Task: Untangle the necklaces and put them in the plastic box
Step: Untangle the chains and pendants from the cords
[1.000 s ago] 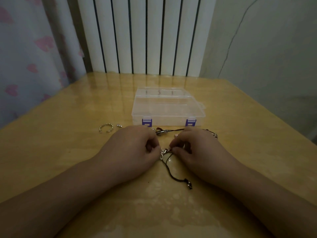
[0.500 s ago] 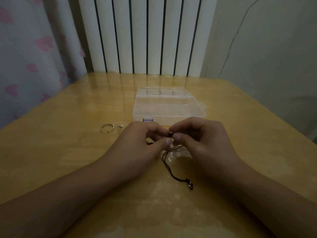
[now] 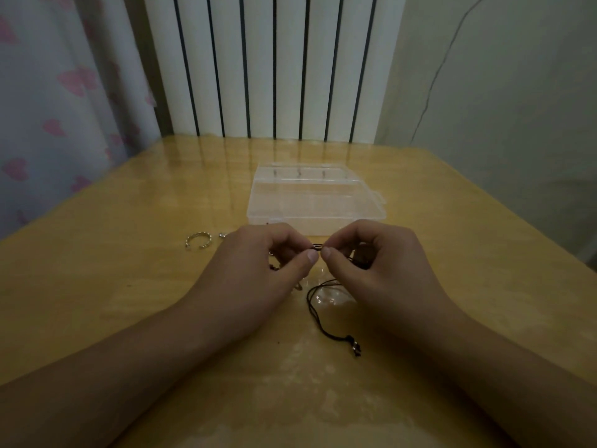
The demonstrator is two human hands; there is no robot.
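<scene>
I see both hands meeting at the centre of the frame, just below the plastic box point(image 3: 315, 202). My left hand point(image 3: 258, 270) pinches the black cord point(image 3: 318, 315) between thumb and forefinger, and my right hand point(image 3: 378, 266) pinches the same cord, fingertip to fingertip with the left, so the two grips almost touch. A short dark stretch of cord shows between the two pinches. The rest of the cord hangs down from the right hand, loops on the table point(image 3: 129, 302) below centre and trails to the lower right, ending in a small dark clasp point(image 3: 355, 347). More tangled bits show under the left hand and behind the right fingers (too dark for me to tell what they are). The box sits closed on the table, above the hands, its clear lid flat. To the left of centre lies an open silver ring point(image 3: 198, 239), with a tiny silver piece point(image 3: 222, 235) just beside it. A white radiator point(image 3: 274, 66) fills the top of the frame, and a curtain with pink hearts point(image 3: 58, 92) hangs at the upper left.
</scene>
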